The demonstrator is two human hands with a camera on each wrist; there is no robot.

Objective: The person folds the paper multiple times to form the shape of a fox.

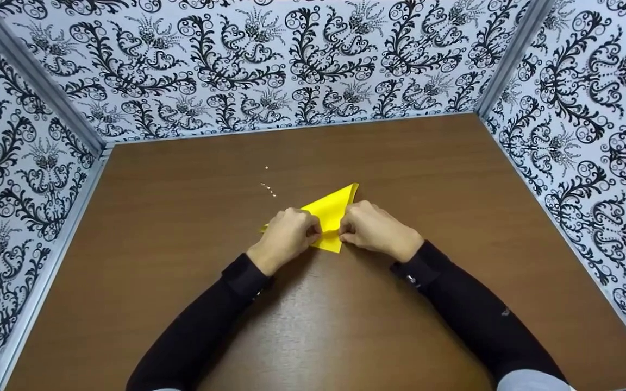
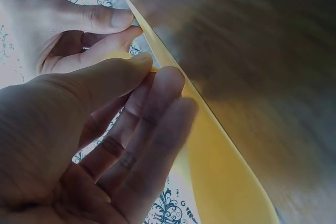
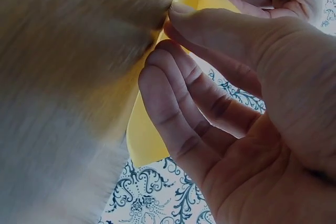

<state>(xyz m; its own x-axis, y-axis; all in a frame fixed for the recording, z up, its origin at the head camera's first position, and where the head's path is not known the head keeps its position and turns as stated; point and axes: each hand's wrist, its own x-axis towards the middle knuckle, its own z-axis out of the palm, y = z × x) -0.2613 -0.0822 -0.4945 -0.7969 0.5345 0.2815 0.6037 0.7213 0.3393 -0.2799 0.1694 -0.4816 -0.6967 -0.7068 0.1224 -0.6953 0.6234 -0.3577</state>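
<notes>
Yellow paper (image 1: 332, 209), folded to a point, is what we hold over the desk (image 1: 427, 163), pinched by our left hand (image 1: 288, 234) and right hand (image 1: 377, 228).

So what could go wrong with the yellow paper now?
The left hand and right hand both pinch the yellow paper, close together, so if they pulled apart hard, it might tear.

A second edge shows by the paper's far tip, so its layers could slip and the fold might come out crooked.
</notes>
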